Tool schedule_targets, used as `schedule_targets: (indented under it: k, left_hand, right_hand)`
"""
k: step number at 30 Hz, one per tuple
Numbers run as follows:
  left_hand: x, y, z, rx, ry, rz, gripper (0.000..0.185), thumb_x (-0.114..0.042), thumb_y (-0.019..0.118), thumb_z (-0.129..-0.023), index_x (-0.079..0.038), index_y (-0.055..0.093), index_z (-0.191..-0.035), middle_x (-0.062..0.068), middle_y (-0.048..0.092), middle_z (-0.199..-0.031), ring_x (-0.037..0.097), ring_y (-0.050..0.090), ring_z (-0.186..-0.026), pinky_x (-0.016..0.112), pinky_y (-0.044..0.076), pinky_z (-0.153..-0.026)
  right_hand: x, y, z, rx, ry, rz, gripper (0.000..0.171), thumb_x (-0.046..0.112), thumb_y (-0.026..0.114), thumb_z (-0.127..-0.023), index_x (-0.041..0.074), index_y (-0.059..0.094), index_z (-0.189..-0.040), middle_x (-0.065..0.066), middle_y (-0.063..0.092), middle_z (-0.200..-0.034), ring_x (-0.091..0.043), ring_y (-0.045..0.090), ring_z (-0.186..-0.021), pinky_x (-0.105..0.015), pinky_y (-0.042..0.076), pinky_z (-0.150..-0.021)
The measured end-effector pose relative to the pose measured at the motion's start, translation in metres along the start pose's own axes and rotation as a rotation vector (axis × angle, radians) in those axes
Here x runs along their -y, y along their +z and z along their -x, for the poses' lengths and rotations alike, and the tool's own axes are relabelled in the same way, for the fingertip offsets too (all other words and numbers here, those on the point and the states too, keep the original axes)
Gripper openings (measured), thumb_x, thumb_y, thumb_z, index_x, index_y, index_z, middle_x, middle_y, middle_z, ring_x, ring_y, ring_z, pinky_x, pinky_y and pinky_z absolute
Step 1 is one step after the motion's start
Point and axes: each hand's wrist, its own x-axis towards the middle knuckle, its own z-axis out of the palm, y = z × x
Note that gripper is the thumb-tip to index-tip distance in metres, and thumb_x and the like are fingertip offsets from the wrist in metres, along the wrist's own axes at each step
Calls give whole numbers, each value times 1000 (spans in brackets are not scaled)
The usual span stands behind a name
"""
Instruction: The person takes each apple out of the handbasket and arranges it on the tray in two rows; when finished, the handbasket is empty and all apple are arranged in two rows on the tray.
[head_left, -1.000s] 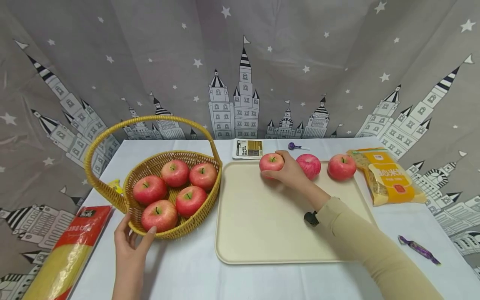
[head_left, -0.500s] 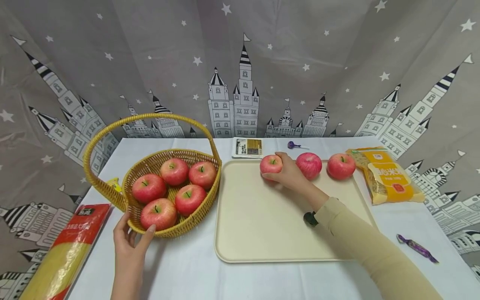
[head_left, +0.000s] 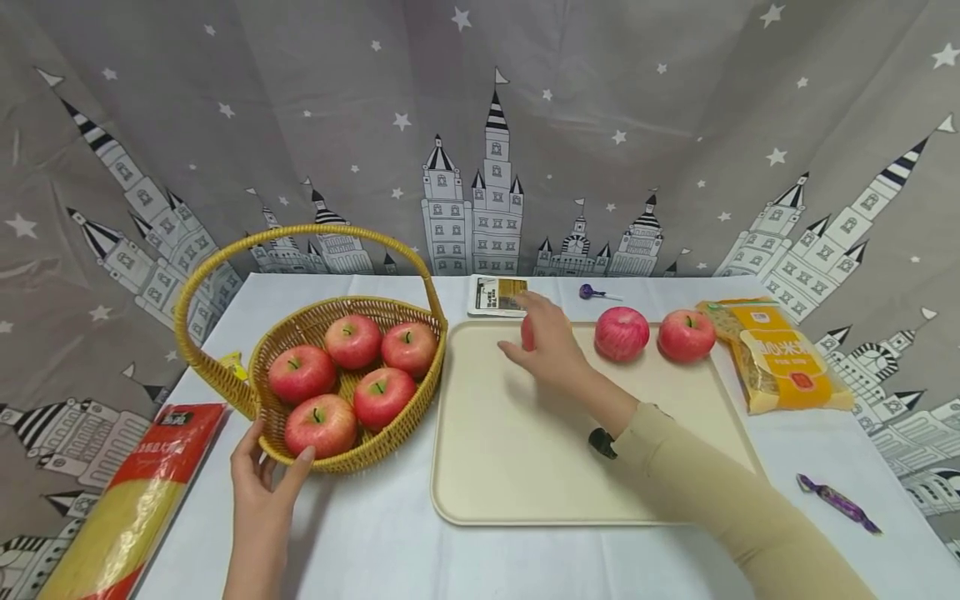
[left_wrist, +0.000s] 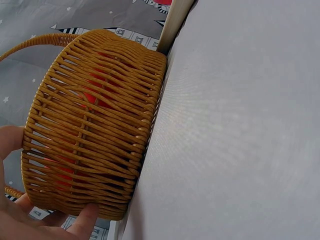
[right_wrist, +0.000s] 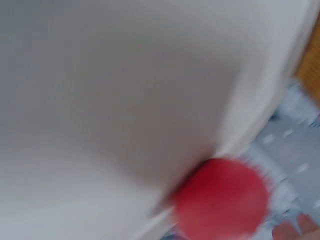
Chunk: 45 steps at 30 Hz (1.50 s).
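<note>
Woven yellow basket [head_left: 352, 450] under my left hand [head_left: 262, 479], red apple [head_left: 527, 332] at my right hand [head_left: 551, 350].

My left hand cups the basket's near wall at the worktop's [head_left: 375, 550] front-left part, thumb and fingers curled against the weave, and five apples lie inside. My right hand hovers over the far-left corner of the cream tray [head_left: 517, 475], fingers loose and spread; the apple sits just behind them, mostly hidden, and I cannot tell whether they touch it. Two more apples [head_left: 621, 333] [head_left: 686, 335] stand along the tray's far edge. A yellow snack bag [head_left: 780, 354] lies by the tray's right edge, and a red-and-yellow packet [head_left: 142, 500] at the worktop's left edge.
</note>
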Motion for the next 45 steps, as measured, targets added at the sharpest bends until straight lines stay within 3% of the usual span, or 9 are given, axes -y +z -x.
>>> schedule_targets:
  k: [6, 11, 15, 23, 30, 35, 39, 45]
  left_hand:
    - [-2, 0, 1, -3, -5, -21, 82, -19, 65, -94, -24, 10, -154, 3, 7, -158, 22, 13, -144, 23, 24, -114]
    - [-2, 0, 1, -3, -24, -44, 84, -22, 65, -93, -24, 8, -154, 2, 6, -158, 22, 13, -144, 26, 24, -115]
    - [-1, 0, 0, 5, -33, -58, 84, -24, 65, -93, -24, 7, -154, 2, 5, -159, 23, 12, -144, 31, 24, -116]
    - [0, 1, 2, 5, -10, -37, 83, -21, 66, -93, -22, 9, -154, 3, 7, -158, 24, 15, -144, 30, 24, -116]
    - [-1, -2, 3, 19, -26, -34, 85, -26, 66, -93, -26, 7, -154, 1, 3, -159, 23, 11, -145, 28, 23, -116]
    - [-1, -3, 3, 23, -54, -63, 87, -31, 66, -93, -27, 5, -154, 0, 0, -159, 23, 8, -145, 35, 19, -117]
    - [-1, -3, 3, 27, -44, -55, 87, -30, 65, -93, -26, 5, -155, 1, 0, -160, 24, 8, -145, 39, 17, -118]
    - [-2, -3, 2, 29, -43, -28, 86, -28, 66, -93, -25, 5, -154, 1, 2, -159, 22, 10, -145, 30, 21, -117]
  right_hand:
    - [61, 14, -3, 202, -86, -130, 74, 38, 72, -86, 22, 36, -149, -2, 48, -141, -21, 52, -119, -35, 48, -97]
    - [96, 33, -14, 339, -174, -109, 73, 43, 74, -84, 17, 44, -144, 0, 49, -140, -16, 49, -123, -29, 42, -104]
    - [108, 53, -24, 417, -218, -17, 72, 47, 72, -83, 17, 47, -143, 2, 52, -138, -12, 49, -121, -25, 41, -103]
    - [127, 84, -34, 535, -278, 320, 69, 59, 69, -78, 21, 55, -134, 9, 61, -121, -7, 57, -105, -27, 49, -85]
    - [132, 93, -34, 495, -246, 347, 60, 54, 74, -75, 23, 59, -124, 10, 59, -114, -7, 58, -94, -25, 49, -72]
    - [129, 86, -29, 391, -230, 173, 67, 52, 75, -74, 20, 59, -130, 7, 56, -124, -8, 55, -103, -19, 48, -82]
    - [126, 60, -27, 284, -195, 8, 70, 51, 76, -74, 19, 57, -134, 5, 56, -127, -10, 51, -112, -22, 48, -89]
    - [101, 8, -30, 154, -108, -86, 70, 47, 79, -74, 19, 56, -134, 5, 56, -127, -11, 50, -112, -29, 48, -92]
